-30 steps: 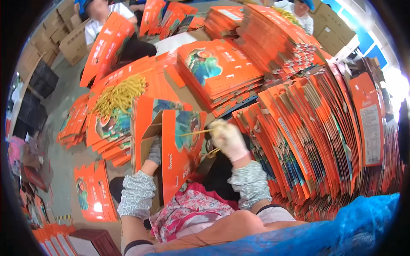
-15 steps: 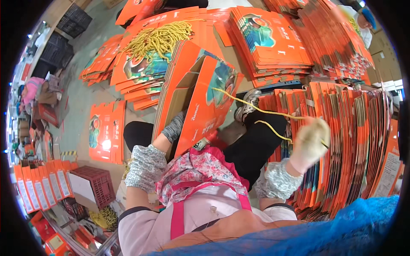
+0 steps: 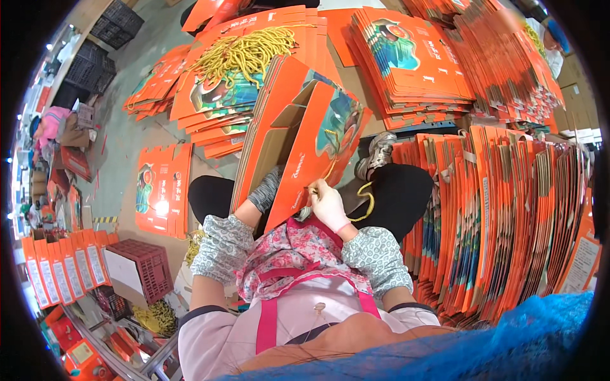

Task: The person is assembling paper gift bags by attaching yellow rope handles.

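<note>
Orange carton [image 3: 311, 152], mouth gaping, tilted between the knees. Left hand [image 3: 267, 189] inside, fingers hidden; grip can't be told. Right hand [image 3: 327, 206] seemingly pinching yellow cord [image 3: 371, 200] by the front panel. Advisable: brace panel from within, draw cord evenly.

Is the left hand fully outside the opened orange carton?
No, the gloved left hand reaches in between the panels of the orange carton.

Place: a packing workshop, by its look | ahead of you: carton stacks [image 3: 410, 70], a heap of yellow cords [image 3: 244, 54] | to your right: a row of flat cartons [image 3: 495, 216] | to your left: black crates [image 3: 86, 66], grey floor [image 3: 115, 149]
</note>
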### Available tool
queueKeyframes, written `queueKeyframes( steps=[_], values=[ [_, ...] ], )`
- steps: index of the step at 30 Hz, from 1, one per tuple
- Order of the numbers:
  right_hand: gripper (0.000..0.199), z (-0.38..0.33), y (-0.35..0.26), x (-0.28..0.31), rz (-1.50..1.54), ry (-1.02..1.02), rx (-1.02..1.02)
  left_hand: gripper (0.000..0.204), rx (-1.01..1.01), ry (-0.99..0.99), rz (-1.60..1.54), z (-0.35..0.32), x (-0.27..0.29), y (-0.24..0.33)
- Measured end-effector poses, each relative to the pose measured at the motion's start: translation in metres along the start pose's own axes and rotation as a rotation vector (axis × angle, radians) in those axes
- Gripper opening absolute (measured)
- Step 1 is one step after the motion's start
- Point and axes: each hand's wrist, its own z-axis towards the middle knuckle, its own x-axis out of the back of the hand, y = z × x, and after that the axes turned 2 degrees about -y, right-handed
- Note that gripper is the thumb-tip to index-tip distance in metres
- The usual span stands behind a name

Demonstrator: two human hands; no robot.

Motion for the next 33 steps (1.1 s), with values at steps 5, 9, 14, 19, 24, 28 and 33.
queueKeyframes(
  steps=[5, 9, 14, 19, 24, 28, 33],
  values=[
    [0.008, -0.001, -0.005, -0.003, 0.042, -0.003, -0.037, 0.021, -0.025, -0.003, 0.067, 0.001, -0.001, -0.005],
    [0.009, 0.000, -0.010, -0.007, 0.052, 0.001, -0.061, 0.020, -0.055, -0.004, 0.124, 0.004, -0.001, -0.005],
    [0.009, 0.000, -0.016, -0.015, -0.126, 0.082, 0.019, 0.019, -0.091, -0.022, 0.184, 0.004, -0.011, 0.003],
    [0.015, -0.008, -0.028, -0.017, -0.123, 0.057, -0.049, 0.020, -0.361, -0.047, 0.778, 0.008, 0.051, -0.068],
    [0.010, -0.010, -0.008, -0.010, -0.159, 0.035, 0.072, 0.021, -0.155, -0.107, 0.680, 0.000, 0.020, -0.038],
    [0.013, -0.009, -0.021, 0.008, -0.209, -0.018, 0.090, 0.026, -0.399, -0.141, 0.981, -0.006, 0.003, -0.011],
    [0.021, -0.008, -0.018, 0.016, -0.174, -0.116, 0.028, 0.030, -0.222, -0.103, 1.447, -0.011, -0.009, 0.011]
  ],
)
